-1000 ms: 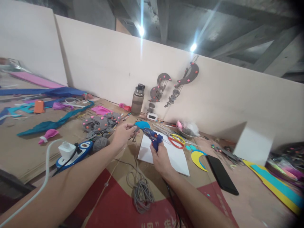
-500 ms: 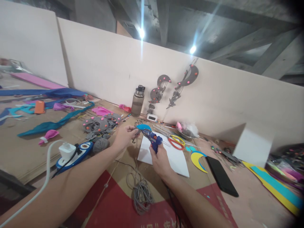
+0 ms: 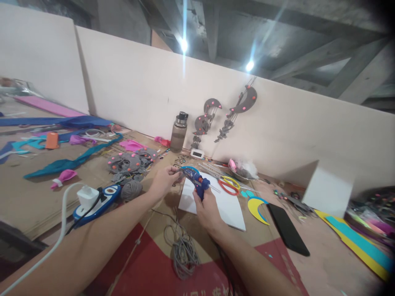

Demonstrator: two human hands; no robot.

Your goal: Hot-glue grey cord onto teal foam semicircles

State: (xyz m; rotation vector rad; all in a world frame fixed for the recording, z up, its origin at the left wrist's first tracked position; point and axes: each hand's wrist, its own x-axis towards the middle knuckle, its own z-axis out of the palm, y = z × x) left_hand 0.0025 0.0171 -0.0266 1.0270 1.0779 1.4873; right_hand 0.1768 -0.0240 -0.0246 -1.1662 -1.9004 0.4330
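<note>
A blue hot glue gun point(image 3: 200, 183) with a glue stick out of its back is gripped in my right hand point(image 3: 208, 207), its nozzle pointing left. My left hand point(image 3: 166, 181) has its fingertips pinched together right at the nozzle. What they pinch is small and greyish, too blurred to name. Just behind the gun shows a blue curved piece point(image 3: 190, 168), partly covered by it; whether my left hand touches that piece I cannot tell. Under the gun lies a white sheet point(image 3: 228, 209). A loose bundle of grey cord point(image 3: 185, 257) rests in front, between my forearms.
Scissors point(image 3: 230, 185), a yellow-and-blue crescent point(image 3: 256, 209) and a black phone point(image 3: 288, 230) lie on the right. To the left are a power strip point(image 3: 109, 197), a grey yarn ball point(image 3: 131, 190) and grey dotted crescents point(image 3: 123, 163). A bottle point(image 3: 179, 133) stands behind.
My left hand has shifted slightly right, closer to the gun's nozzle. The gun has moved slightly left and the blue curved piece is more covered.
</note>
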